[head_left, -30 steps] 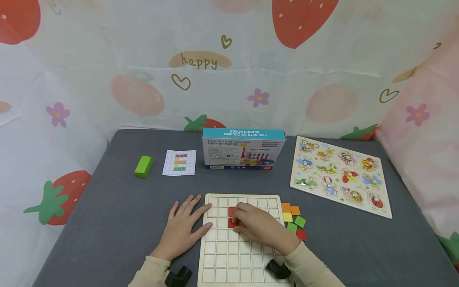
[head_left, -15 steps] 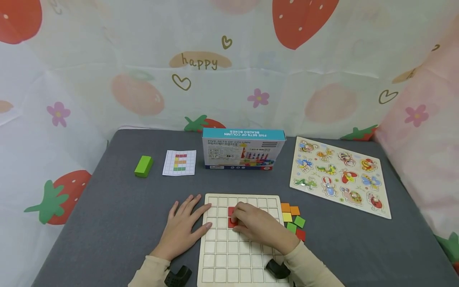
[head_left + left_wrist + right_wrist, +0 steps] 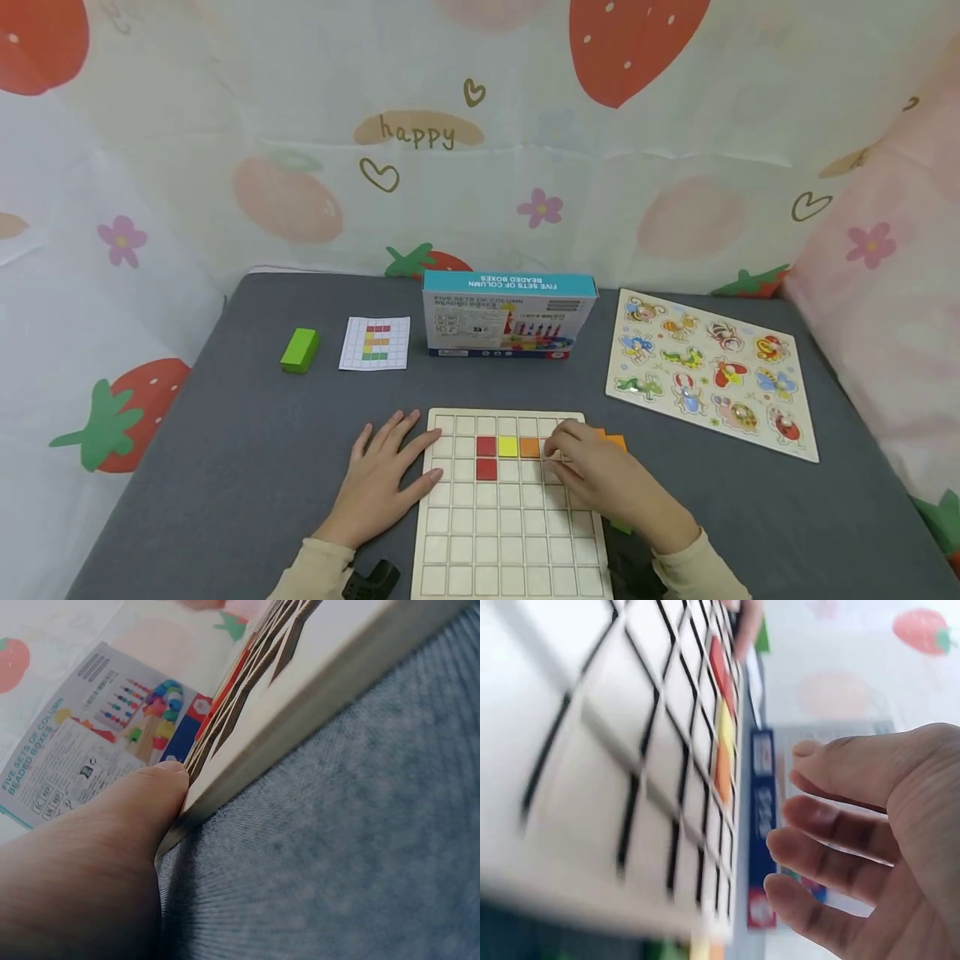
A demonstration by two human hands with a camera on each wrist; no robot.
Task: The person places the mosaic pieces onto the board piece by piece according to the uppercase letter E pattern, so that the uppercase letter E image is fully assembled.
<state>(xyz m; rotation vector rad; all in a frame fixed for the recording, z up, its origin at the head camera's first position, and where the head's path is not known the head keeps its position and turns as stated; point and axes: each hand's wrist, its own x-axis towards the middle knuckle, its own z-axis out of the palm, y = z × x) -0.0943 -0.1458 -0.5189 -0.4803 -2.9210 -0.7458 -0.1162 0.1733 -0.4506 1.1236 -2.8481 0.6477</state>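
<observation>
A pale wooden grid board point(image 3: 486, 523) lies at the front of the table. In its second row from the top sit a red tile point(image 3: 486, 447), a yellow tile point(image 3: 507, 447) and an orange tile point(image 3: 529, 448) side by side. Another red tile point(image 3: 486, 470) fills the cell below the first. My left hand point(image 3: 384, 477) lies with fingers spread at the board's left edge, and the left wrist view has its thumb point(image 3: 154, 791) on that edge. Over the board's upper right is my right hand point(image 3: 611, 475), fingers loosely bent; the right wrist view shows nothing between them point(image 3: 862, 832).
Loose tiles, among them an orange one point(image 3: 617, 441) and a green one point(image 3: 621, 527), lie right of the board, partly hidden. Behind stand a printed box point(image 3: 502, 333) and a bug puzzle board point(image 3: 712, 367). At left are a pattern card point(image 3: 352, 343) and a green block point(image 3: 300, 350).
My right hand has moved right, away from the red tiles toward the loose ones. The yellow and orange tiles on the board have come into view. My left hand has stayed in place.
</observation>
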